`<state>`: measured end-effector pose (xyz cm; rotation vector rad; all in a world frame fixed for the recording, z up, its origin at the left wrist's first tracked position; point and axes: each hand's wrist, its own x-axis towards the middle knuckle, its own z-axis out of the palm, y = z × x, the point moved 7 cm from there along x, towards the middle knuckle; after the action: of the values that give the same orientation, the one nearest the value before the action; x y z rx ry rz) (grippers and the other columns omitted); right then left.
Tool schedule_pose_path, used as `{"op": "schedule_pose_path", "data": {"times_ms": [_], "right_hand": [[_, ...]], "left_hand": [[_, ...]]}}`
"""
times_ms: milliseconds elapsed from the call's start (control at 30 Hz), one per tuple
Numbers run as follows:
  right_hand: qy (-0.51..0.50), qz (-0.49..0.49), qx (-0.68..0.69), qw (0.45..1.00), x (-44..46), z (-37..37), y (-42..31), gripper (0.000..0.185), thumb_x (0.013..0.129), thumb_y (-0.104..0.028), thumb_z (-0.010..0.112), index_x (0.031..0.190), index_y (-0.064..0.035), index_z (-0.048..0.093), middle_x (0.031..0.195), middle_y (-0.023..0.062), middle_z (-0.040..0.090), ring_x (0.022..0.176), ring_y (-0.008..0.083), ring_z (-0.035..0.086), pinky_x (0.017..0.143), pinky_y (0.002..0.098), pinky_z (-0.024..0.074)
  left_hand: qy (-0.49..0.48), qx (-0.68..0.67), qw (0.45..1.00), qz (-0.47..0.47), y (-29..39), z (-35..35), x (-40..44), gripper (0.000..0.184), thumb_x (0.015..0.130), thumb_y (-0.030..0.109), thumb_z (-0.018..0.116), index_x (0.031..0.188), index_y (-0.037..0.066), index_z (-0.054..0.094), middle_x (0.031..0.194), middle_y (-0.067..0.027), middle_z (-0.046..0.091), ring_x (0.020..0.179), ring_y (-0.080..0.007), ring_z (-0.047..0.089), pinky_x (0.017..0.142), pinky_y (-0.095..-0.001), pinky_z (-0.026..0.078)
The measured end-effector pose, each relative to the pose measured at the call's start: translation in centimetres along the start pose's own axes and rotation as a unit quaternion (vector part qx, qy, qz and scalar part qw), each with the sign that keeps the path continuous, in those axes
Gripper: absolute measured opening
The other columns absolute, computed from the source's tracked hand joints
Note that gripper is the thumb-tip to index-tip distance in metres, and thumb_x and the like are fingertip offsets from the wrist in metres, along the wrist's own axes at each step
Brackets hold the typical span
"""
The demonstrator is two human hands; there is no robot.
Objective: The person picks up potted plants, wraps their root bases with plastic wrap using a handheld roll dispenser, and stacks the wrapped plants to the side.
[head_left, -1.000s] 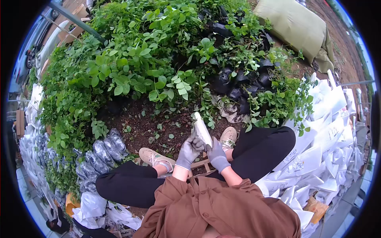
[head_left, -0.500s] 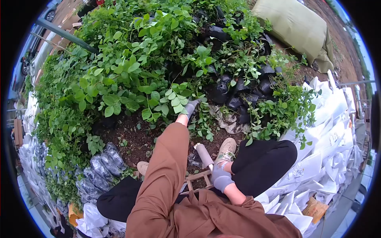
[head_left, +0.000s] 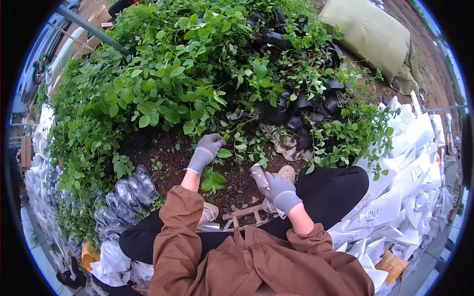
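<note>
My left hand (head_left: 206,149), in a grey glove, is closed at the front edge of the leafy plants (head_left: 168,93), and a leafy sprig (head_left: 213,181) hangs just below it. What its fingertips pinch is too small to name. My right hand (head_left: 281,190), also gloved, is wrapped round a pale roll (head_left: 259,176) that points up and to the left, over the soil beside my shoe. Dark soil (head_left: 173,160) lies between my hands and the plants.
Black plant bags (head_left: 296,111) lie among the leaves. Clear-wrapped bundles (head_left: 131,192) sit at the left, white packets (head_left: 395,192) at the right. A wooden frame (head_left: 244,215) is between my feet. A green covered bale (head_left: 368,34) lies at the back right.
My left hand reached into the plants and has drawn back toward me, now near a leafy sprig. My right hand has kept the roll and raised it slightly.
</note>
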<state>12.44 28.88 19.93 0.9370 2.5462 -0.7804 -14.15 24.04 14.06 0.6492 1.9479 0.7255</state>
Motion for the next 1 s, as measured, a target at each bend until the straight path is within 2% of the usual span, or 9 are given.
{"op": "schedule_pose_path", "data": {"times_ms": [167,333,567,700,800,900,933,967,1000], "right_hand": [[-0.093,0.005,0.033,0.995,4.7,3.2,-1.3,0.054,0.078,-0.038,0.062,0.12,-0.0106,0.043,0.104,0.0166,0.06,0.094,0.0341,0.06,0.077,0.0435,0.0491],[-0.018,-0.038,-0.015,0.999,12.6,6.4,-4.2,0.062,0.074,-0.025,0.066,0.129,-0.0161,0.039,0.131,0.0131,0.042,0.1,0.032,0.058,0.081,0.0416,0.049],[0.109,-0.159,-0.111,0.975,20.2,9.6,-4.3,0.027,0.071,-0.012,0.06,0.097,-0.019,0.06,0.128,0.0076,0.048,0.079,0.0286,0.063,0.067,0.0408,0.0517],[0.122,-0.054,-0.028,0.991,22.2,7.8,-2.0,0.025,0.074,-0.026,0.063,0.098,-0.0186,0.06,0.126,0.007,0.05,0.084,0.0309,0.062,0.071,0.0428,0.0502],[0.144,0.101,0.155,0.972,24.6,7.9,3.4,0.031,0.079,-0.03,0.058,0.101,-0.008,0.061,0.106,0.0134,0.062,0.092,0.0375,0.059,0.08,0.042,0.0464],[0.247,0.032,0.334,0.909,25.8,9.5,7.5,0.026,0.082,-0.028,0.06,0.087,-0.0026,0.063,0.086,0.0154,0.066,0.084,0.0349,0.061,0.072,0.0397,0.0463],[0.206,-0.015,0.201,0.958,25.0,9.7,7.8,0.02,0.083,-0.022,0.059,0.085,-0.0027,0.063,0.076,0.0131,0.064,0.076,0.0335,0.06,0.069,0.0396,0.0456],[0.07,0.214,0.473,0.852,24.2,11.1,8.1,0.016,0.083,-0.017,0.055,0.085,-0.003,0.062,0.069,0.012,0.061,0.063,0.0287,0.059,0.06,0.0378,0.0465],[0.194,0.057,0.325,0.924,23.6,8.8,7.3,0.016,0.083,-0.015,0.053,0.086,-0.0018,0.061,0.069,0.0119,0.061,0.058,0.025,0.059,0.055,0.0358,0.0467]], "left_hand": [[-0.026,0.153,0.985,-0.074,-9.4,-2.2,-6.4,0.03,0.08,0.027,0.057,0.1,0.005,0.063,0.09,-0.0168,0.065,0.082,-0.0338,0.062,0.073,-0.04,0.047],[-0.002,0.066,0.998,-0.02,-13.7,-3.4,-9.2,0.028,0.081,0.024,0.062,0.099,0.003,0.063,0.08,-0.0028,0.062,0.065,-0.0112,0.054,0.057,-0.0267,0.043],[0.218,-0.156,0.961,-0.072,-12.8,-10.1,-12.8,0.03,0.087,0.021,0.059,0.109,0.001,0.057,0.089,-0.0049,0.062,0.069,-0.0093,0.055,0.061,-0.0249,0.045],[0.612,-0.413,0.675,-0.002,-18.8,-11.7,-20.3,0.018,0.09,0.008,0.049,0.105,0.005,0.059,0.088,-0.0053,0.062,0.07,-0.0125,0.058,0.06,-0.0201,0.045],[0.491,-0.665,0.533,-0.181,-25.7,-2.4,-19.4,0.014,0.088,0.01,0.051,0.099,0.007,0.059,0.081,-0.0074,0.061,0.067,-0.0187,0.058,0.057,-0.028,0.047],[0.071,-0.786,0.597,-0.146,-25.0,10.2,-14.3,0.026,0.086,0.015,0.052,0.111,0.01,0.053,0.086,-0.0102,0.061,0.072,-0.0264,0.061,0.061,-0.0397,0.051],[0.071,-0.664,0.691,-0.276,-21.1,12.5,-14.1,0.031,0.087,0.016,0.051,0.117,0.012,0.049,0.095,-0.0121,0.061,0.077,-0.0275,0.063,0.064,-0.0415,0.052],[0.057,-0.62,0.731,-0.279,-20.6,14.3,-12.1,0.038,0.085,0.012,0.056,0.121,0.01,0.044,0.094,-0.012,0.061,0.076,-0.0293,0.063,0.064,-0.0428,0.053],[0.126,-0.523,0.786,-0.306,-21.0,14.7,-9.9,0.048,0.081,0.008,0.061,0.124,0.01,0.041,0.094,-0.0115,0.061,0.073,-0.0277,0.063,0.061,-0.0409,0.054]]}}
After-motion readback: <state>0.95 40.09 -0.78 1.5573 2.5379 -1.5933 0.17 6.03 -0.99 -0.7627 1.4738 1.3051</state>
